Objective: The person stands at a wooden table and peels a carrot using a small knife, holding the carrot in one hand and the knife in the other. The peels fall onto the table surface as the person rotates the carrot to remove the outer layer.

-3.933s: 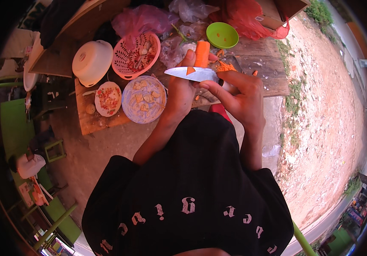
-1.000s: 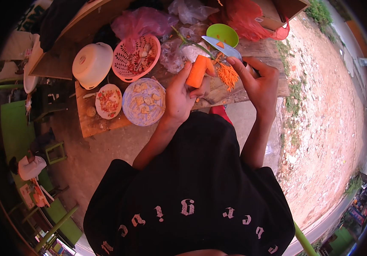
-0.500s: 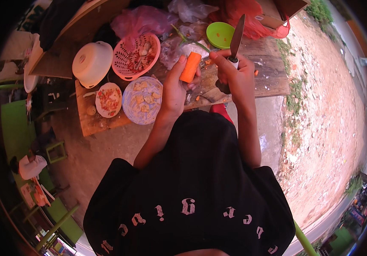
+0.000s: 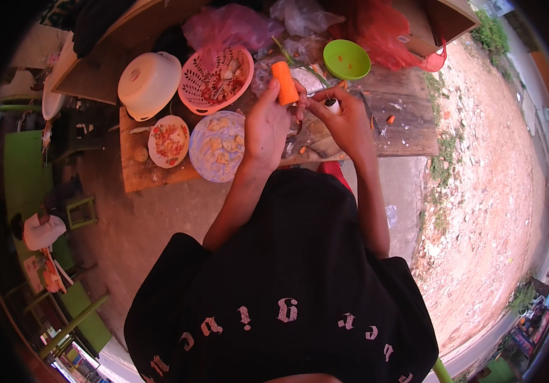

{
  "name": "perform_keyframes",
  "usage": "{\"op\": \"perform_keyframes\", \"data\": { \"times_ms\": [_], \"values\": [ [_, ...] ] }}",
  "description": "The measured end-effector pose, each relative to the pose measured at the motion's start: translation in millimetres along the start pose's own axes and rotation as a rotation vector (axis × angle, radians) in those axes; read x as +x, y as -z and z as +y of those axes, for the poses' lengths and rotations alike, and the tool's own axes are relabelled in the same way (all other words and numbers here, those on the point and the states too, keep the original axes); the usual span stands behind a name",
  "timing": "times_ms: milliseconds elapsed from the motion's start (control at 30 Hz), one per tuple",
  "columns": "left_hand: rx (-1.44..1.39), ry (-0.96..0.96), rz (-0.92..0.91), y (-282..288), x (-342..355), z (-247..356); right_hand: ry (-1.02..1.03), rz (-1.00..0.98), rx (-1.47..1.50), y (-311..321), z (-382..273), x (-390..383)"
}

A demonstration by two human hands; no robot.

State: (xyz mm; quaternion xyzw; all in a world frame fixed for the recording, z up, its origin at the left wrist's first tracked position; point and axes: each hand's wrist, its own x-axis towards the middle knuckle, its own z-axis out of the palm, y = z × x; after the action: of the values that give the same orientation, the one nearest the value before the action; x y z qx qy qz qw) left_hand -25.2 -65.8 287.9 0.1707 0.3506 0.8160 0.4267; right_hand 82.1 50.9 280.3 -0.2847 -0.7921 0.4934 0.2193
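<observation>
My left hand (image 4: 266, 126) holds a peeled orange carrot (image 4: 284, 83) upright over the wooden table (image 4: 405, 124). My right hand (image 4: 346, 120) is closed on a knife (image 4: 329, 103) right beside the carrot; only its pale handle end shows, and the blade is mostly hidden behind my fingers. Both hands nearly touch. Small orange carrot bits (image 4: 389, 119) lie on the planks to the right.
A green bowl (image 4: 346, 60) stands behind my hands. Left of them are a pink basket (image 4: 215, 80), a white lidded pot (image 4: 148, 76), a plate of chopped red food (image 4: 168, 140) and a plate of pale pieces (image 4: 218, 145). Plastic bags (image 4: 223, 25) sit at the back. Another person (image 4: 41, 231) sits far left.
My right hand has lowered the knife from pointing upward and drawn in against the carrot. The carrot has tipped more upright in my left hand.
</observation>
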Motion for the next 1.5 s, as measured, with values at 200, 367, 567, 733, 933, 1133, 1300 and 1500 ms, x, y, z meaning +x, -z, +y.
{"op": "perform_keyframes", "data": {
  "times_ms": [200, 367, 567, 733, 933, 1133, 1300, 1500],
  "values": [
    [0.008, -0.053, 0.064, -9.1, 2.9, 8.0, -0.119, 0.09, 0.177, 8.9, -6.9, -10.6],
    [-0.014, -0.002, -0.027, -0.2, 2.0, 1.8, 0.029, 0.001, 0.067, 25.7, -40.1, -32.4],
    [-0.028, 0.035, -0.047, -3.1, 1.2, -0.9, 0.092, 0.057, -0.066, 33.5, -52.0, -39.5],
    [-0.053, 0.089, -0.038, -8.1, 0.6, 0.5, 0.161, 0.087, -0.07, 31.8, -47.6, -38.8],
    [-0.043, 0.123, -0.022, -11.6, 1.0, 0.2, 0.195, 0.072, -0.074, 32.9, -49.7, -39.2],
    [-0.045, 0.141, -0.036, -8.6, 4.1, -2.3, 0.215, 0.068, -0.095, 33.0, -48.8, -37.2],
    [-0.011, 0.17, -0.028, -9.3, 4.5, -1.4, 0.159, 0.066, -0.15, 33.3, -51.1, -37.4],
    [0.103, 0.131, -0.016, -6.2, 5.8, 0.4, 0.231, 0.092, -0.203, 32.8, -49.3, -35.7]
  ]
}}
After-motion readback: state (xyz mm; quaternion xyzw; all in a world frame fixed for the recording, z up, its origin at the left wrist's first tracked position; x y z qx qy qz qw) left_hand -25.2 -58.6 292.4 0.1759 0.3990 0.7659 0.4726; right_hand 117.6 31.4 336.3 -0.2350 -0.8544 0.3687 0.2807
